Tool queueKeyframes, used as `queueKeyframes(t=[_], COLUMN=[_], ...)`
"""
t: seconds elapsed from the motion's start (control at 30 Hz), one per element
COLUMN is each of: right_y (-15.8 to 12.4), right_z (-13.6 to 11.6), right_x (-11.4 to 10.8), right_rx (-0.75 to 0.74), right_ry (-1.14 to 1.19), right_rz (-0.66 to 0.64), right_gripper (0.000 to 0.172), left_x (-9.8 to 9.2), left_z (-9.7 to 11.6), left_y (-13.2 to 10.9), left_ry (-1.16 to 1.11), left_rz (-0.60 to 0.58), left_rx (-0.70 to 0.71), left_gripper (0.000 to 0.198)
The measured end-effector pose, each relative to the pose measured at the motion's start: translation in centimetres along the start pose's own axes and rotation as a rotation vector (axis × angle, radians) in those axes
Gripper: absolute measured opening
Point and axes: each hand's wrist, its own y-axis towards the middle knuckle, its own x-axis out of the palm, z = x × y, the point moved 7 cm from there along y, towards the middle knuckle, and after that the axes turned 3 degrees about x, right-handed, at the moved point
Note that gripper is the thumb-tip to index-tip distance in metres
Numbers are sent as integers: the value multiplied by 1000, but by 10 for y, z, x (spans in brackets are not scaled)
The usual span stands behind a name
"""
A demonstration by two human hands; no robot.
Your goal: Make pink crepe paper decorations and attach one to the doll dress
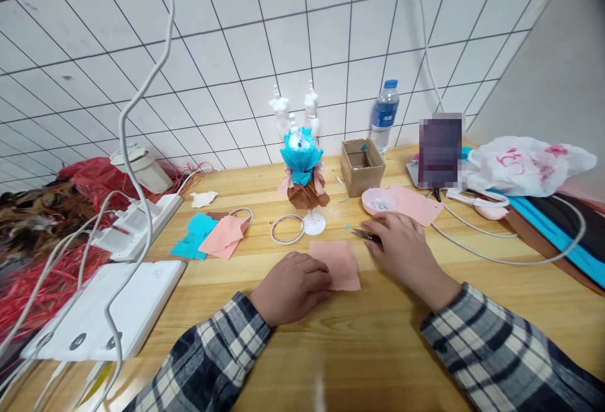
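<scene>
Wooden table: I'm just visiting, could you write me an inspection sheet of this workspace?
Surface: light wooden table, no spills seen.
Job's things: pink paper square, small dark tool, paper-dressed figure on a stand.
Clutter: paper scraps, ring, pink bowl, cardboard box, water bottle, plastic bag, red raffia.
Hands: left hand, fingers curled, rests on the paper's edge; right hand touches the tool.
Cables: white cables run from power strips at left.
Surroundings: white tiled wall behind.

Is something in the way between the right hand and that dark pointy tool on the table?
Nothing visible. The right hand lies on the dark tool, whose tip pokes out leftward. The pink bowl sits just behind, not between.
</scene>
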Motion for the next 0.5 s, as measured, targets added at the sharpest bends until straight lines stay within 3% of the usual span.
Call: queueKeyframes(t=[0.07,0.23,0.33,0.5], right_y=[-4,-25,-28,-21], right_z=[-17,-63,-67,-59], right_x=[-2,7,18,33], right_rx=[-110,-355,-337,-225], right_ry=[145,406,385,347], right_rz=[-16,-246,-330,-414], right_gripper=[19,20,9,18], left_x=[-2,-3,-2,1], left_z=[0,1,0,-4], left_y=[1,3,4,7], left_ry=[18,55,66,119], left_rz=[23,40,36,-3], left_rx=[-15,-30,-61,-137], left_gripper=[17,21,23,23])
